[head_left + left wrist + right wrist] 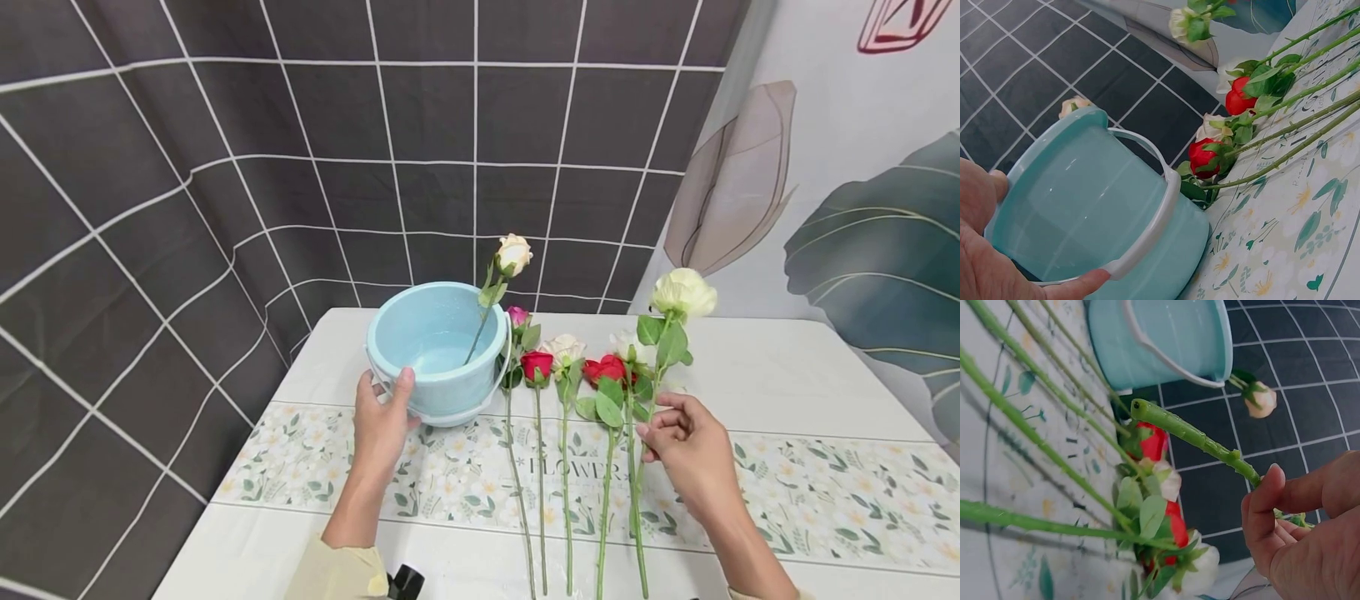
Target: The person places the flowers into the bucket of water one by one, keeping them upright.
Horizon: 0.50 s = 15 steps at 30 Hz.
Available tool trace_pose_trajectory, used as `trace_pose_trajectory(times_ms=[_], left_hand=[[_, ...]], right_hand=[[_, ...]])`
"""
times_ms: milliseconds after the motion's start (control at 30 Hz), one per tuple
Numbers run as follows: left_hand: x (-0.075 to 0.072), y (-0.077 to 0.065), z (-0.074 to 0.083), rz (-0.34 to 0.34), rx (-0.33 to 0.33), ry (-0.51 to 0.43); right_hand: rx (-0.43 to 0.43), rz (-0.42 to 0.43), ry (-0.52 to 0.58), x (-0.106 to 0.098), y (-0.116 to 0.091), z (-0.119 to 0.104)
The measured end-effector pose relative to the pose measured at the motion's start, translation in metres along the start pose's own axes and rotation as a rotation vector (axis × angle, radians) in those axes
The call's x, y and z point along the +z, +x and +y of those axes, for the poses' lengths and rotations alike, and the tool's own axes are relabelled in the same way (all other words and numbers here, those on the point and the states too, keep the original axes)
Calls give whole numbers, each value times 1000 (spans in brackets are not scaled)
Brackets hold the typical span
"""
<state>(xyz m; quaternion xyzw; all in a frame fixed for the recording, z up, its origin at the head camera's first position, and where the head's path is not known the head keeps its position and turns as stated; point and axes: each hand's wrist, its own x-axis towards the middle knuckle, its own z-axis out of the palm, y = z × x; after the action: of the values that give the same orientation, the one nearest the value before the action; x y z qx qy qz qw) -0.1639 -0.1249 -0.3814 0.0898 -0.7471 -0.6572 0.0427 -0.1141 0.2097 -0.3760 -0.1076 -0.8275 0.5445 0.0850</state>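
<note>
A light blue bucket stands on the table with one cream rose leaning out of it. My left hand holds the bucket's near left side, its thumb by the rim. One finger lies against the white handle in the left wrist view. My right hand pinches the green stem of a pale rose, whose bloom stands above the hand. The cut stem end shows free in the right wrist view. Left of this hand lie red roses and white roses.
A pink rose lies close beside the bucket. Several long stems point toward the table's front edge across a floral runner. A dark tiled backdrop rises behind the white table, and a leaf-patterned curtain hangs at right.
</note>
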Motion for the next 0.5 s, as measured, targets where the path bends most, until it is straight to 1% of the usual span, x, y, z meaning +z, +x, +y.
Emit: trace_pose_trajectory(times_ms=[333, 500], left_hand=[[1, 0, 0, 0, 7, -1], [1, 0, 0, 3, -3, 10]], right_hand=[[-71, 4, 52, 9, 4, -15], [-121, 19, 74, 13, 8, -24]])
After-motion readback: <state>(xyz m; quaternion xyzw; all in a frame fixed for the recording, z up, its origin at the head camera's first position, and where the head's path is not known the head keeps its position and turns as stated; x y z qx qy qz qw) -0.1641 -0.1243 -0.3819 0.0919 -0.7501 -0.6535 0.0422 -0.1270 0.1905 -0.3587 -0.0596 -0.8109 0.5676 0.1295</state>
